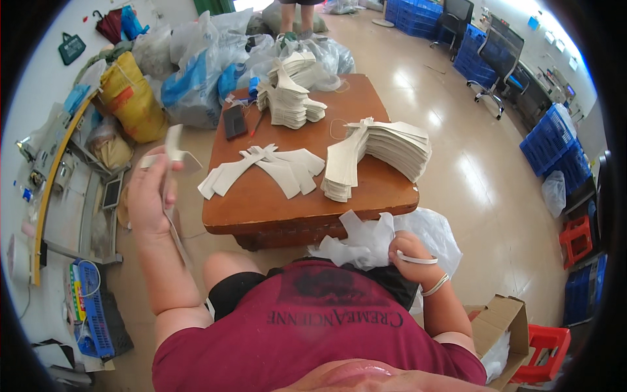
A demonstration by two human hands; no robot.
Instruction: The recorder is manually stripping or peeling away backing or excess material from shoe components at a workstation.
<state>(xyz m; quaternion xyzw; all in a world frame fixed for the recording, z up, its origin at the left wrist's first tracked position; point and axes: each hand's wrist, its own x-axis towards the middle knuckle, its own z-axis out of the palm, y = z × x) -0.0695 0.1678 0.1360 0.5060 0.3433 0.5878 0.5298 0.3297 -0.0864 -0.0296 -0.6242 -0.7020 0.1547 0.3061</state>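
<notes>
My left hand (151, 189) is raised to the left of the brown table, closed round a cream-white curved cut piece (174, 145); a strip of it hangs down along my forearm. My right hand (411, 249) is closed at the table's near edge, gripping the side of some thin white sheets (366, 238) that lie over my lap. On the table, a few similar flat pieces (277, 166) lie fanned across each other. Beside them stands a thick stack of curved pieces (392, 147). Farther back are more stacked pieces (290, 98).
A dark box (234, 123) and a red pen-like tool (257, 124) lie on the table (274, 215). Stuffed bags (196, 85) crowd behind it, where a person's legs (297, 19) show. A clear plastic bag (431, 235) hangs at the right; a cardboard box (503, 326) stands near me.
</notes>
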